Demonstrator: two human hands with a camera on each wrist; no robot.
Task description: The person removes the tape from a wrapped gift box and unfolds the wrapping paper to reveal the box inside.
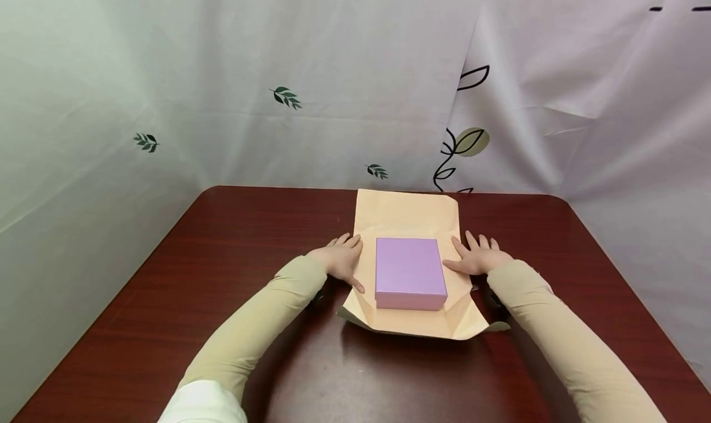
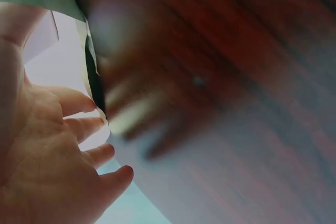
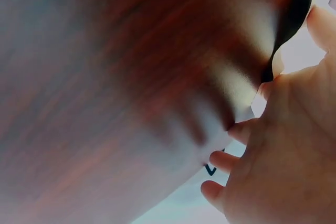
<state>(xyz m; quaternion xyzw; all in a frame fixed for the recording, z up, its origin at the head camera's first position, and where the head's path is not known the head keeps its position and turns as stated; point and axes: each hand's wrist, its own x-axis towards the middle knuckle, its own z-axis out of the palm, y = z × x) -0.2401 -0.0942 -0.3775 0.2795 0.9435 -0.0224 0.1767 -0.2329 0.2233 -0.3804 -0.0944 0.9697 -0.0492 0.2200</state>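
A lilac rectangular box sits on a creased, peach-coloured sheet of paper. To its left, my left hand has its fingers spread, with the thumb and fingertips at the sheet's left edge. My right hand lies mirrored on the other side, thumb and index finger over the paper's right edge and the other fingers beyond it. Neither hand grips the box. In the left wrist view the left palm shows with fingers extended; the right palm looks similar in the right wrist view.
The dark red-brown wooden table has rounded far corners. Behind it hangs a pale curtain with leaf prints. The sheet's near edge curls up off the tabletop at its corners.
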